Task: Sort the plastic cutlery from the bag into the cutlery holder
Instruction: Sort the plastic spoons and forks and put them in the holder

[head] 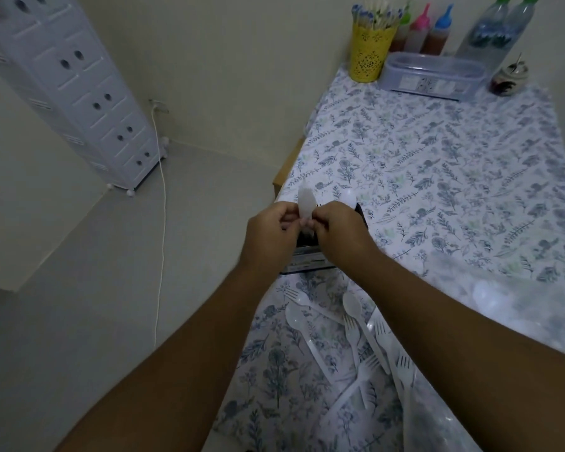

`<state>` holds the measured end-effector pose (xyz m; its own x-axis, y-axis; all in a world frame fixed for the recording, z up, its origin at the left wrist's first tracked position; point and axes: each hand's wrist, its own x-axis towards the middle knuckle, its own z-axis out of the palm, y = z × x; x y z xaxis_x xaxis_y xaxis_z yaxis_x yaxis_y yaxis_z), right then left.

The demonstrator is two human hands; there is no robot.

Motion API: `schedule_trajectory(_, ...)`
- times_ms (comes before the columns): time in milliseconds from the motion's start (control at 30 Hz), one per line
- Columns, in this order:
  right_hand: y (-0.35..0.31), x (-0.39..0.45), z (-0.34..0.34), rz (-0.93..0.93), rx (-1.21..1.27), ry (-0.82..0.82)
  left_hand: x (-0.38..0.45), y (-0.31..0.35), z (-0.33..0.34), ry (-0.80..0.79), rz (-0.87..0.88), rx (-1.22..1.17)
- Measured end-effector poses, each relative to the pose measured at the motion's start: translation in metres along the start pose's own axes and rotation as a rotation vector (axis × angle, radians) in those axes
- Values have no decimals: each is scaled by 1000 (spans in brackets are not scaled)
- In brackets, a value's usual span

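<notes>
Both hands meet above the black cutlery holder (307,262) at the table's left edge. My left hand (269,231) and my right hand (338,233) together pinch a white plastic utensil (306,202) that points upward; its blurred tip looks like a spoon or knife. A white spoon (349,198) stands in the holder behind my right hand. The hands hide most of the holder. Several loose white spoons (353,306) and forks (361,376) lie on the cloth near me. The clear plastic bag (509,308) lies under my right forearm.
The flowered tablecloth (437,164) covers the table. At the far end stand a yellow cup of sticks (369,50), sauce bottles (433,31), a clear lidded box (431,75), water bottles (496,31) and a small jar (508,78). A white drawer tower (79,89) and a cable (162,223) are at the left.
</notes>
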<state>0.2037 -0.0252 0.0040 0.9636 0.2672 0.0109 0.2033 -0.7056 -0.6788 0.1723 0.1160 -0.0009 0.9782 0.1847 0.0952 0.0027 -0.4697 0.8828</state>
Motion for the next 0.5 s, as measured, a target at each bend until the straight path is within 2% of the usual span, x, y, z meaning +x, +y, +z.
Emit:
schedule_trajectory(233,5,-10,2,29,-26,60,2,3,2,56,-19,295)
schedule_trajectory(333,3,-17,-5,48,31,122,-2,3,2,101,-28,300)
schedule_trajectory(500,6,-45,-9,80,78,127,-32,0,4,130,-10,203)
